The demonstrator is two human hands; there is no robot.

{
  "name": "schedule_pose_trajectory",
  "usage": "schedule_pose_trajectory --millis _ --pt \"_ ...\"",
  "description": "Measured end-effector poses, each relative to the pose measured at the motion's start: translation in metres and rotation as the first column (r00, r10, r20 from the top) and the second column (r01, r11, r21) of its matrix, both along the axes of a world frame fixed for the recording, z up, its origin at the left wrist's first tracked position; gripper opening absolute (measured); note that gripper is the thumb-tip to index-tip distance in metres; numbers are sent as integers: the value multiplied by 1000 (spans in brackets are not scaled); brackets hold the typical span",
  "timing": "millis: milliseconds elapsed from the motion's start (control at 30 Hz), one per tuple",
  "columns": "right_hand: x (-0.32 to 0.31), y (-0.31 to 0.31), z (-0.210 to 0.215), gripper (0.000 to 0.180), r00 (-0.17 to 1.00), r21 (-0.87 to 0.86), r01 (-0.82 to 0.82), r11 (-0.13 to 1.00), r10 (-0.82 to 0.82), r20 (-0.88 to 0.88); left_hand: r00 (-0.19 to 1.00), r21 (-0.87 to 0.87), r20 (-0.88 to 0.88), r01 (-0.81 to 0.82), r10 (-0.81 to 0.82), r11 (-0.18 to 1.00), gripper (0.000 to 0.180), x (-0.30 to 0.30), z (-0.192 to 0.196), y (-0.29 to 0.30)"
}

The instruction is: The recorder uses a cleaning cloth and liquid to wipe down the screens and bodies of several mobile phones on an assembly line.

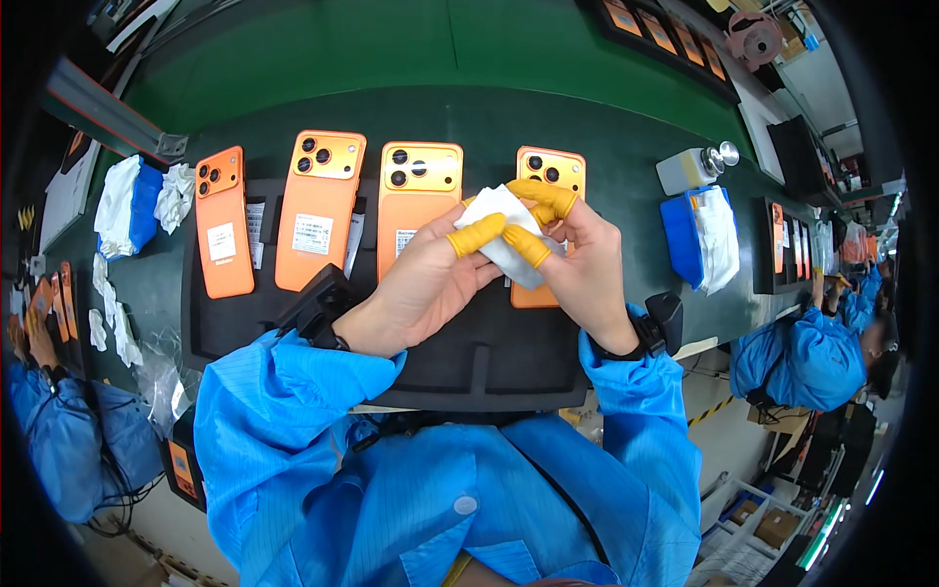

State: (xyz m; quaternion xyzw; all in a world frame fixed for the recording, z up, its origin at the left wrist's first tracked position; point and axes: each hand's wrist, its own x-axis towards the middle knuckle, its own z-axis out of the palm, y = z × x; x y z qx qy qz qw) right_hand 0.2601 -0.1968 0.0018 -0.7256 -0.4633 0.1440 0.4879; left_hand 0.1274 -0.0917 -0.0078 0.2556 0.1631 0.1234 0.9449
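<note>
A white wiping cloth (501,235), folded over, is pinched between my two hands above the black foam tray (430,367). My left hand (425,279) grips its left side with thumb and fingertips. Opposite it, my right hand (582,249) grips the cloth's right side. Yellow finger cots cover several fingertips. Whether anything lies inside the cloth is hidden. Several orange phones lie back up on the tray: a left one (227,254), a second (311,205), a third (416,203) partly behind my left hand, and a right one (534,296) largely covered by the hands and cloth.
Blue boxes of white cloths stand left (147,210) and right (677,245). A pump bottle (690,171) is at the right. Crumpled cloths (174,196) and a clear plastic bag (161,377) lie left. More phones fill a far tray (675,44). Co-workers (807,357) sit on both sides.
</note>
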Motion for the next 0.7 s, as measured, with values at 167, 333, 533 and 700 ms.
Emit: schedule_pose_trajectory --millis 167,333,533,700 --pt "5 2 3 34 994 113 105 988 -105 -7 1000 54 -19 -21 22 998 41 6 5 -6" --pt "27 -8 2 19 760 86 -232 969 236 -606 989 280 -150 42 1 959 44 4 2 -12" --pt "114 -42 23 15 919 301 385 872 -392 -40 972 993 -100 110 212 -37 46 -10 -12 -14" --pt "206 -59 18 15 478 259 544 798 -549 686 950 860 -44 194 310 -472 63 -11 -17 -29"
